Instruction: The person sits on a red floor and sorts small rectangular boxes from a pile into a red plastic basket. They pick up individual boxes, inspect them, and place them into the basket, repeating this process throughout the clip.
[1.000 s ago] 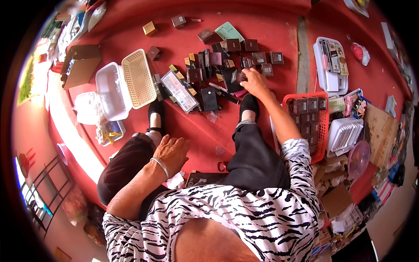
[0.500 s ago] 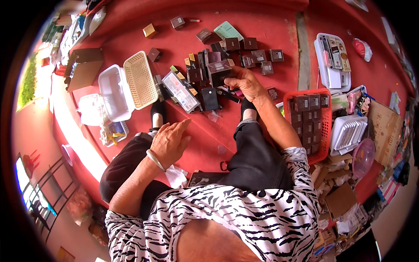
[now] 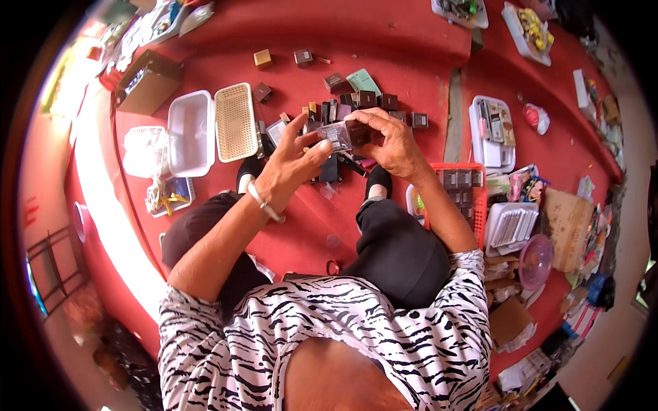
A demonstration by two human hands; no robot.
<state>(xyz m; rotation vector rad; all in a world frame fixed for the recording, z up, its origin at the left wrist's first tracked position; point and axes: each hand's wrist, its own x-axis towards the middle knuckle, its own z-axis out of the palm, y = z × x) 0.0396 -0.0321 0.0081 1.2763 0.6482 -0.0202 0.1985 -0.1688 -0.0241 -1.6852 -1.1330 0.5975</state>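
Up in front of me, a small dark box [image 3: 335,136] with a pale label is held by my right hand [image 3: 396,145]. Its fingers curl over the box's right side. My left hand [image 3: 293,159], a white bangle on its wrist, has come up to the box's left edge. The thumb is at the box, while the index finger stands apart from it. Beneath and beyond my hands lies a pile of dark boxes and slim cartons, partly hidden by them. One dark box [image 3: 367,99] shows behind my right hand.
To the left lie a white tub [image 3: 171,130], a cream basket [image 3: 219,127] and a cardboard box [image 3: 152,85]. On the right are a red basket [image 3: 483,181] of dark boxes, white trays [image 3: 504,164] and a pink bowl [image 3: 535,263]. My feet flank the pile on the red floor covering.
My left hand has risen from near my knee to the box. My right hand has brought the box nearer and turned its labelled side into view. The whole view has shifted a little.
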